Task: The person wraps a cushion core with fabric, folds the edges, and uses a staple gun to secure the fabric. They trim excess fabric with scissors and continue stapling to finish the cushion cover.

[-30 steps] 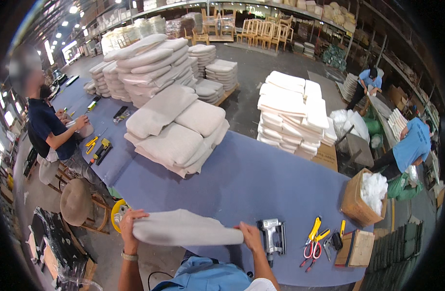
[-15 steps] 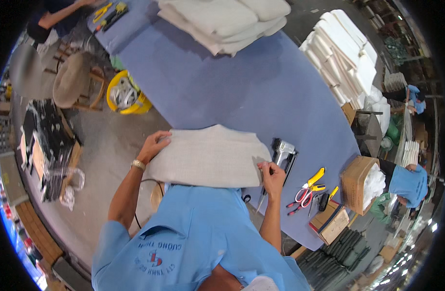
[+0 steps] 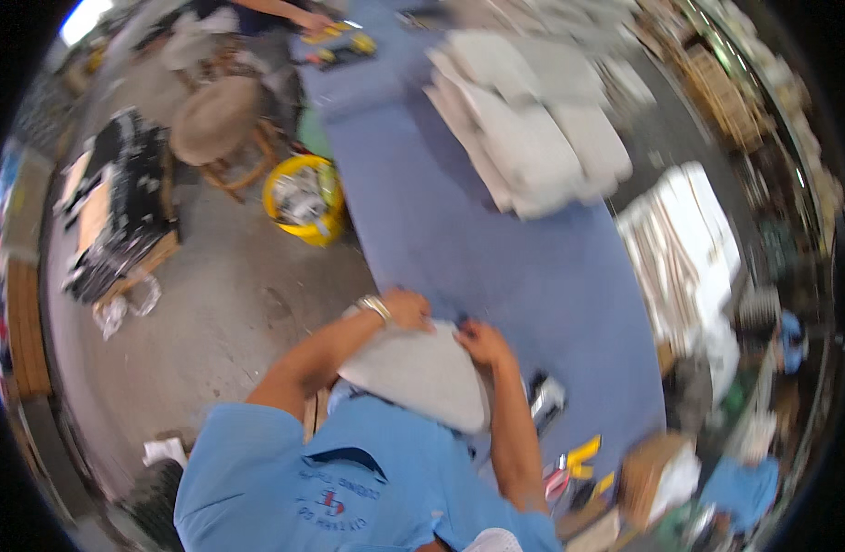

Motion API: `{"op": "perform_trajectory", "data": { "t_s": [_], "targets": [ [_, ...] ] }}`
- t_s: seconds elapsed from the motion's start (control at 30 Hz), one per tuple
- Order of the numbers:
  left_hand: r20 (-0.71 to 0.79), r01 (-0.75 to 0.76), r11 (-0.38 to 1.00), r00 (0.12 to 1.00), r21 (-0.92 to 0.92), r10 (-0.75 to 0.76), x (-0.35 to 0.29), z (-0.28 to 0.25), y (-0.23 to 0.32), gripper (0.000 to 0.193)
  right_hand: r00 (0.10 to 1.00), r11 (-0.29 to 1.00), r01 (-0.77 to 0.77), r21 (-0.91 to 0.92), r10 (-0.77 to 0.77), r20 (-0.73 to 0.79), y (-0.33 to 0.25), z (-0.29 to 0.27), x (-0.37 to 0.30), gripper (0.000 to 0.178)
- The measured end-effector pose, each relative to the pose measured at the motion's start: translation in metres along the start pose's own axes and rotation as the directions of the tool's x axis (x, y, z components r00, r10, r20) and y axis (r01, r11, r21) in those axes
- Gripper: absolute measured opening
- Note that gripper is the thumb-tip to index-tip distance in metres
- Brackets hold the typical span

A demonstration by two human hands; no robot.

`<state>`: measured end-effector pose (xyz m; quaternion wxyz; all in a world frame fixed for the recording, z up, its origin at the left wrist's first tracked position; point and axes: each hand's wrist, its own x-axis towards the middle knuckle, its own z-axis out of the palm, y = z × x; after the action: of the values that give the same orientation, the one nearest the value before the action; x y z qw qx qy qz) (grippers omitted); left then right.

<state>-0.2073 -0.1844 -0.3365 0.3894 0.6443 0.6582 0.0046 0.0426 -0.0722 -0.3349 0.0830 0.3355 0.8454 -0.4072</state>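
Observation:
A beige fabric-covered pad (image 3: 418,373) lies at the table's near edge, against my blue shirt. My left hand (image 3: 408,310) grips its far edge, fingers curled over it and partly hidden. Close by on the right, my right hand (image 3: 485,343) pinches the same far edge, with the fingers somewhat blurred. A silver and black staple gun (image 3: 546,400) rests on the table just right of my right forearm. Yellow-handled and red-handled hand tools (image 3: 579,460) lie nearer to me, smeared by motion.
The blue-covered table (image 3: 496,267) carries a stack of beige pads (image 3: 533,138). White folded pieces (image 3: 684,248) stand beyond its right edge. On the left are a yellow bucket (image 3: 326,225), a round stool (image 3: 215,120) and a stack of dark panels (image 3: 123,202). Another person's hand (image 3: 312,20) is at the far end.
Both hands have moved from the pad's two ends to its far edge, close together. The pad has turned and its visible part is smaller. The whole view has swung round.

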Motion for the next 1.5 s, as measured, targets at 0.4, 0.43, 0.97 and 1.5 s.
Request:
{"op": "perform_trajectory", "data": {
  "t_s": [0.4,0.43,0.97,1.5],
  "targets": [
    [-0.173,-0.202,0.938,0.972,-0.281,0.157,-0.047,-0.027,0.01,0.033,0.998,1.0,-0.028,-0.004,0.028,0.049,-0.077,-0.045,-0.038,0.036],
    [-0.119,-0.177,0.969,0.98,-0.171,0.158,-0.051,-0.03,0.007,0.035,0.998,0.995,0.003,-0.102,0.004,0.064,-0.065,-0.036,-0.035,0.04],
    [-0.147,0.009,0.996,0.989,-0.093,-0.023,-0.022,0.001,0.021,0.067,0.958,0.946,-0.286,-0.156,0.28,-0.06,-0.068,0.019,0.003,0.072],
    [-0.042,0.02,1.0,0.999,-0.006,-0.02,0.003,-0.004,0.013,0.064,0.932,0.915,-0.264,-0.304,0.323,0.163,-0.002,-0.036,-0.017,0.073]
  ]
}}
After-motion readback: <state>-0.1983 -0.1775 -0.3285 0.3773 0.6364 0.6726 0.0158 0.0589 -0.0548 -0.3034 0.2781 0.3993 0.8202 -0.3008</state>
